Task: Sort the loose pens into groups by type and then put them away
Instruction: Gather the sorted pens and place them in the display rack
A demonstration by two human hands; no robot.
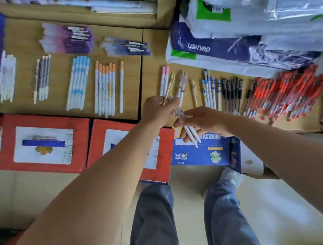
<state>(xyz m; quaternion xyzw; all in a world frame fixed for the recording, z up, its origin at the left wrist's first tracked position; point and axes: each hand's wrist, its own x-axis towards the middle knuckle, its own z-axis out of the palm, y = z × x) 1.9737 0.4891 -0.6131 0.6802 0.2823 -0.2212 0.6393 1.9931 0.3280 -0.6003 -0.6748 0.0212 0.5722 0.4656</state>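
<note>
We work over the wooden table (146,68), where pens lie in side-by-side groups: the big red pile (289,93) at the right, the orange-capped row (107,90) and the blue-capped row (78,83) at the left. Our left hand (157,111) pinches a slim yellow pen (169,86) over the pink-capped pair (164,78). Our right hand (203,122), just beside it, curls round two white pens (192,136). We should check cap colour first, then lay each pen parallel within its matching group. The white pens look slender and plain-barrelled.

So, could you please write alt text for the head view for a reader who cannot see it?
A person's left hand and right hand each hold pens above a wooden desk, where more lie sorted by type, red pens at right.
</note>
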